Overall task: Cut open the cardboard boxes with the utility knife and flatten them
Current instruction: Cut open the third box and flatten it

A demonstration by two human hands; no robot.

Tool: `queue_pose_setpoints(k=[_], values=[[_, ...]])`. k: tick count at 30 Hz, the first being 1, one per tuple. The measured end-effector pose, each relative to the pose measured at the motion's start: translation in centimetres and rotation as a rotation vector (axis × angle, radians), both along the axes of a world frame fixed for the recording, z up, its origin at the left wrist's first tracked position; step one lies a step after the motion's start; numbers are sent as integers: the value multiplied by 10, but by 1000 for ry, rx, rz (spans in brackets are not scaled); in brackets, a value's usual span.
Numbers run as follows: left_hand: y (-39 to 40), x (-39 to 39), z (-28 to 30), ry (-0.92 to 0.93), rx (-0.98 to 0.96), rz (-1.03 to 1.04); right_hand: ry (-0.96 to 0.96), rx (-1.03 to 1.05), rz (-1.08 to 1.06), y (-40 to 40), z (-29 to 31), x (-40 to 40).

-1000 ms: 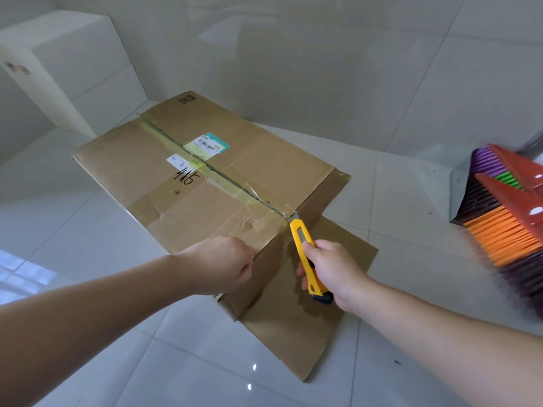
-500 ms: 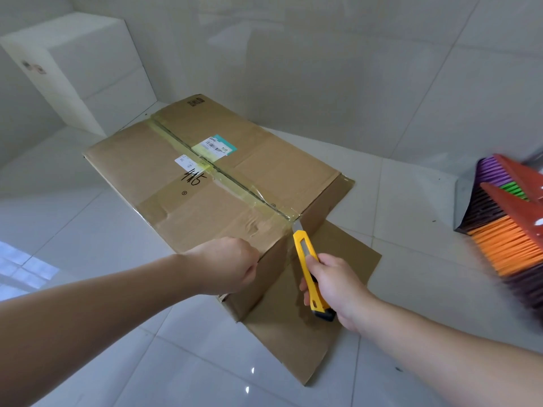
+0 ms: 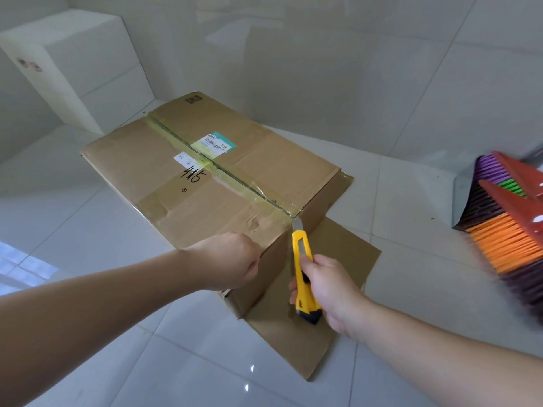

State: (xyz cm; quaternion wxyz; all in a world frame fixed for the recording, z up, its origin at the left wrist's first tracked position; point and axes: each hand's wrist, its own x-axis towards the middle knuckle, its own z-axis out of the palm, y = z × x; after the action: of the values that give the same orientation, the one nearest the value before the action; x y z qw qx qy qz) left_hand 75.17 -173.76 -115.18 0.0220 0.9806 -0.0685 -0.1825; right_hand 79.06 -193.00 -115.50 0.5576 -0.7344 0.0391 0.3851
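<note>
Here, the glossy white tiled floor [image 3: 411, 201] fills most of the frame, meeting a pale tiled wall [image 3: 323, 54] across the top. In the middle of the frame stands the large brown cardboard box [image 3: 241, 183], closed, with a strip of clear tape [image 3: 223, 171] running along its top seam, two printed labels near the seam and the handwritten number 115 beside them. A flat brown cardboard sheet [image 3: 308, 342] lies on the floor under the box's near corner and reaches toward the lower centre. A white rectangular block [image 3: 73, 63] sits in the upper left of the frame. At the right edge lean brooms with orange, purple and green bristles [image 3: 511, 230], partly cut off.

The left hand [image 3: 232, 259], just left of centre, is closed in a fist against the box's near top edge; its fingertips are hidden, so whether they pinch the cardboard cannot be told. The right hand [image 3: 326, 289], right of centre and lower, has its fingers wrapped tight around the yellow utility knife with a black end cap [image 3: 302, 274]. The knife's blade tip meets the near end of the taped seam at the box's corner.
</note>
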Motion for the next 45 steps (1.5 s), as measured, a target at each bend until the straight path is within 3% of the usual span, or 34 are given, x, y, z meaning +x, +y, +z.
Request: queue_pose_setpoints(k=[21, 25, 34, 41, 45], values=[[-6, 9, 2, -9, -55, -35, 91, 76, 78, 2, 0, -31], [-8, 10, 0, -14, -69, -32, 109, 74, 0, 6, 0, -27], [-8, 7, -2, -56, -76, -40, -8, 19, 9, -1, 0, 1], [-7, 6, -4, -62, -86, -38, -90, -54, 157, -24, 3, 23], [-7, 6, -5, -59, -91, -32, 152, 84, 166, -32, 8, 26]])
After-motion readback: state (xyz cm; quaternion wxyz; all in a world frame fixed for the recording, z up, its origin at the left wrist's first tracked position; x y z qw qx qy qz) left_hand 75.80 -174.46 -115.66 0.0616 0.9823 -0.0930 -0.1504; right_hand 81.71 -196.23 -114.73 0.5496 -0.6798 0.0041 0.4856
